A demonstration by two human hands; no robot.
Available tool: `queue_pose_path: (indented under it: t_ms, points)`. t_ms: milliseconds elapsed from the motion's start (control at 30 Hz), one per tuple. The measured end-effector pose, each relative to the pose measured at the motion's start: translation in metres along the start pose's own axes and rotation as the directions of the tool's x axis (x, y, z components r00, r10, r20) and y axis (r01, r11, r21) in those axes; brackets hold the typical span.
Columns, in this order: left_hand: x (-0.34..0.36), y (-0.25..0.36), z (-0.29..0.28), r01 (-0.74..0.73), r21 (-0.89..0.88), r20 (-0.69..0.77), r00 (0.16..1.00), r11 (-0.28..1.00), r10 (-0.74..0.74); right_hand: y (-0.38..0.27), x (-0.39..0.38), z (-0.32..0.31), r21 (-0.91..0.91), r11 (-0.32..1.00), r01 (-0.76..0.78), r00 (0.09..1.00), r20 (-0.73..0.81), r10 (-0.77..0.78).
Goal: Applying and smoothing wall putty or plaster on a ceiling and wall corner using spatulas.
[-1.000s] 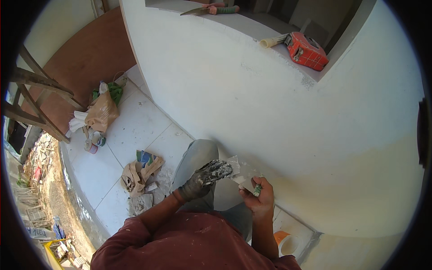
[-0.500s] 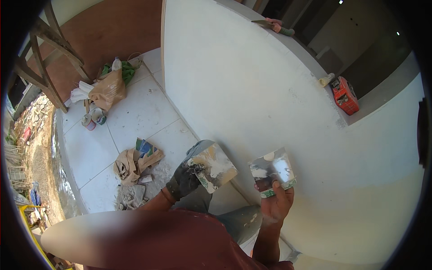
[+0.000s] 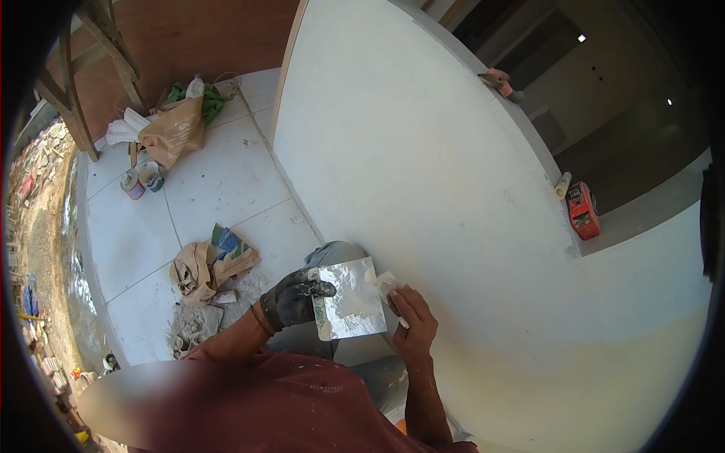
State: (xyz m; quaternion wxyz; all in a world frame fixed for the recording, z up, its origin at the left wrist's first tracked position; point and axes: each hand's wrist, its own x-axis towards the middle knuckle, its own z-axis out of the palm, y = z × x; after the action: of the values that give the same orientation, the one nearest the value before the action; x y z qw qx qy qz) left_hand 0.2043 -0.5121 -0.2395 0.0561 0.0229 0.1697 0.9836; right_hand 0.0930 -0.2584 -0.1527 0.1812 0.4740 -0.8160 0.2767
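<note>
My left hand [image 3: 293,300], in a dark putty-smeared glove, grips a wide square scraper [image 3: 351,298] by its edge, thumb on top. The metal face is tilted up and carries streaks of white putty. My bare right hand [image 3: 414,321] is closed around a second scraper [image 3: 387,285], seen nearly edge-on, with pale putty on it. This blade is at the right edge of the left scraper; whether they touch I cannot tell. Both hands are above my bent knees, close to the white wall [image 3: 408,151].
On the wall's ledge sit a red boxy object [image 3: 583,211], a pale cylinder [image 3: 563,185] and an unclear pink-and-green item [image 3: 502,81]. Left on the tiles are a crumpled paper sack [image 3: 195,272], two cans [image 3: 133,183], a tan bag [image 3: 172,134] and a wooden frame [image 3: 117,49].
My right hand has brought its scraper left to the other one and turned it from face-on to edge-on. The left scraper has turned more level. The whole view has shifted.
</note>
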Motion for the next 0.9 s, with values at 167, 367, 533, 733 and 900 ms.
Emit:
queue_pose_path:
  t_ms: [167,367,533,733,900]
  points:
    - [-0.006,0.012,-0.034,-0.162,-0.188,0.044,0.984,0.969,0.173,0.027,-0.079,0.04,0.31,0.709,-0.634,0.769,0.151,0.622]
    - [-0.003,0.003,-0.113,-0.294,0.805,-0.069,0.817,0.516,0.573,0.04,-0.145,0.08,0.763,-0.101,-0.639,0.32,0.382,0.867]
    - [-0.018,0.001,-0.125,-0.324,-0.129,-0.221,0.931,0.937,0.291,0.048,-0.166,0.078,0.82,-0.368,-0.438,0.293,0.517,0.804]
    - [-0.031,-0.007,-0.123,-0.378,-0.084,-0.375,0.869,0.922,0.322,0.052,-0.189,0.088,0.804,-0.477,-0.356,0.296,0.581,0.758]
    - [-0.051,0.001,-0.128,-0.391,-0.14,-0.38,0.87,0.91,0.315,0.05,-0.204,0.1,0.783,-0.558,-0.274,0.326,0.622,0.712]
